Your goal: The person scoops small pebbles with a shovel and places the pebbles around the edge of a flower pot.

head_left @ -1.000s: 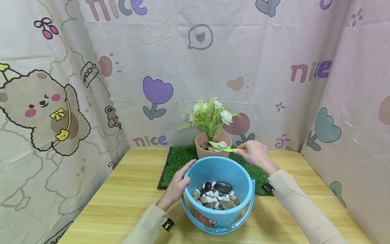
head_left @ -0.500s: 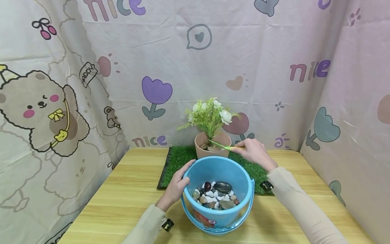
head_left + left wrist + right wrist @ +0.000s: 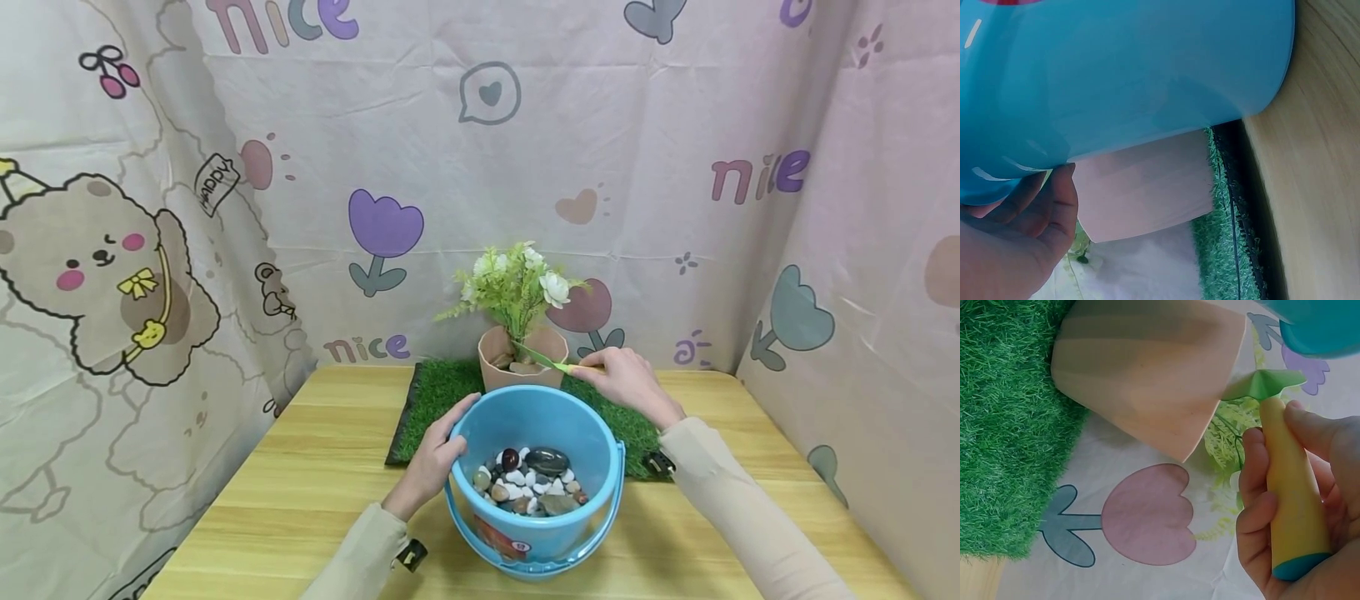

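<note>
My left hand [image 3: 429, 465] holds the left rim of a light blue bucket [image 3: 543, 412], thumb over the rim and fingers along the outside. Stones [image 3: 517, 478] in white, grey, brown and dark red lie in it. My right hand [image 3: 628, 385] grips a small garden trowel [image 3: 1294, 487] by its yellow handle, fingers wrapped round it. The trowel's green blade [image 3: 542, 357] is tipped on edge over the mouth of a pale pink flowerpot [image 3: 516, 382], and no stone shows on it. Inside the pot are a few stones around the stems of a white-flowered plant [image 3: 517, 287].
The pot stands on a green turf mat [image 3: 442, 396] behind the bucket, on a wood-grain table [image 3: 300, 467]. The bucket's blue handle hangs down at its front. A printed cloth [image 3: 480, 167] hangs behind and on both sides.
The trowel blade has turned from nearly flat to on edge over the pot, and the white stone that lay on it has left it. The left hand and bucket have stayed put.
</note>
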Demonstrator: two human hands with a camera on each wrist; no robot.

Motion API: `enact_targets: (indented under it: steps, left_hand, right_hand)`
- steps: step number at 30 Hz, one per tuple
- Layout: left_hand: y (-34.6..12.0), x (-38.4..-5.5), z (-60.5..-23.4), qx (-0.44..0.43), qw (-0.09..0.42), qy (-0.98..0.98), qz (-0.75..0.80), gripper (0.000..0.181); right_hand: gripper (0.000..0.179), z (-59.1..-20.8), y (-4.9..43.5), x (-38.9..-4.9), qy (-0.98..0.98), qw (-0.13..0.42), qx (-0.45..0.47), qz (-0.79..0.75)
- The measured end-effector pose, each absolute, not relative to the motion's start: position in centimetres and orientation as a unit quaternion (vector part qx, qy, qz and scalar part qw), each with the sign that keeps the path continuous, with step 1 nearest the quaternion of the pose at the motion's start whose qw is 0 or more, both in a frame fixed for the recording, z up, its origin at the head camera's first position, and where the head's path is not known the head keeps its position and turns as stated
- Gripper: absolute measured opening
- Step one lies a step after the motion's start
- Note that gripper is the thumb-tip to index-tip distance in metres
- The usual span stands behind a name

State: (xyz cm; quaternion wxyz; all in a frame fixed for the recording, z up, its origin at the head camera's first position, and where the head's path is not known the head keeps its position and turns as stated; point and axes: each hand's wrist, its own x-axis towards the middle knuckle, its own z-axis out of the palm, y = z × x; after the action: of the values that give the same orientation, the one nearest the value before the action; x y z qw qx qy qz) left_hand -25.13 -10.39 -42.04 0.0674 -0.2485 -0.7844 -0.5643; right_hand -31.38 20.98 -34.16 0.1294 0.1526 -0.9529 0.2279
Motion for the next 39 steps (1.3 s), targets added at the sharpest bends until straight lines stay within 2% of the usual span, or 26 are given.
enact_targets:
  steps: [9, 39]
  left_hand:
    - [-10.5, -25.0, -42.2, -0.246, 0.069, -0.785, -0.564, 0.072]
    - [-10.4, -25.0, -42.0, -0.251, 0.064, -0.779, -0.571, 0.073]
  right_hand:
    - [0.036, -34.5, 21.3, -30.9, -0.949, 0.148, 0.16, 0.228]
    - [0.028, -35.7, 21.6, -25.7, -0.916, 0.245, 0.208, 0.241]
